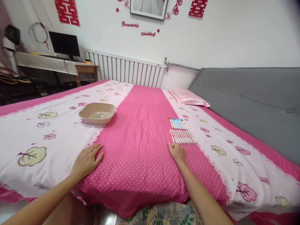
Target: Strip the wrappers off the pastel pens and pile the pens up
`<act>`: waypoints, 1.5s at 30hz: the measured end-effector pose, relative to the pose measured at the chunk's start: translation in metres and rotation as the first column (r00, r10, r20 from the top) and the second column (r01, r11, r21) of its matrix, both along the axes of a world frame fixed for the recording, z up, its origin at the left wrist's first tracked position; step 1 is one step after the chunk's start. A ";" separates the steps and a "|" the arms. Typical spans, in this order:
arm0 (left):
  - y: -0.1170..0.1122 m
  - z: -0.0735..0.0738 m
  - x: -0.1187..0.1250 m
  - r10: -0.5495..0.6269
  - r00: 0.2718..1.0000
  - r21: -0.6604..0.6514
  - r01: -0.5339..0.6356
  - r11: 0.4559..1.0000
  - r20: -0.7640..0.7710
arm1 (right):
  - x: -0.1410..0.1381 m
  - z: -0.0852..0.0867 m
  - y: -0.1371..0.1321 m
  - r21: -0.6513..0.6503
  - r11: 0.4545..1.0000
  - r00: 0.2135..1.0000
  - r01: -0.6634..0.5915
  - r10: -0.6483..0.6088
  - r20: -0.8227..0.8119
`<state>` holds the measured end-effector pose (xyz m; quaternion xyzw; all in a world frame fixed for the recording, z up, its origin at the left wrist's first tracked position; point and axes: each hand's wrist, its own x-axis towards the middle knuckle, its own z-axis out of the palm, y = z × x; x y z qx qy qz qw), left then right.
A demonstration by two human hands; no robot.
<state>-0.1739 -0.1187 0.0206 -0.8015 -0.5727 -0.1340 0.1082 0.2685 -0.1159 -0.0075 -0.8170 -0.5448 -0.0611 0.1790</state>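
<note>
My left hand lies flat on the bedspread, palm down with its fingers spread, just nearer to me than a beige plastic basin. My right hand rests on the pink dotted part, its fingers curled into a loose fist with nothing showing in it. Right beyond this fist lies a row of slim pens with white and red barrels, side by side. Above that row is a second row of pens, mostly light blue, with brownish ones at its ends. Inside the basin its bottom looks shiny.
A pink satin pillow lies at the far right, against a grey padded headboard. Behind the bed stands a white radiator. At the back left is a desk with a black monitor.
</note>
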 end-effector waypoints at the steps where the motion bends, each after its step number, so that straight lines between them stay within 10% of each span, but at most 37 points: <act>1: 0.000 0.000 0.000 0.000 1.000 0.002 0.000 1.000 -0.001 | 0.000 0.000 0.000 0.000 1.000 1.000 0.001 -0.001 0.000; 33: 0.001 0.002 -0.001 -0.002 0.998 -0.029 0.004 1.000 0.060 | 0.000 0.001 0.000 0.028 1.000 0.998 0.002 -0.001 -0.066; 40: 0.016 0.042 0.026 0.145 0.980 -0.202 -0.115 0.973 0.137 | -0.007 0.021 0.004 0.140 0.988 0.995 0.060 -0.047 -0.093; 45: 0.035 0.095 0.081 0.099 0.940 -0.057 -0.085 0.995 0.327 | -0.024 0.071 0.022 0.394 0.914 0.981 0.098 -0.022 -0.192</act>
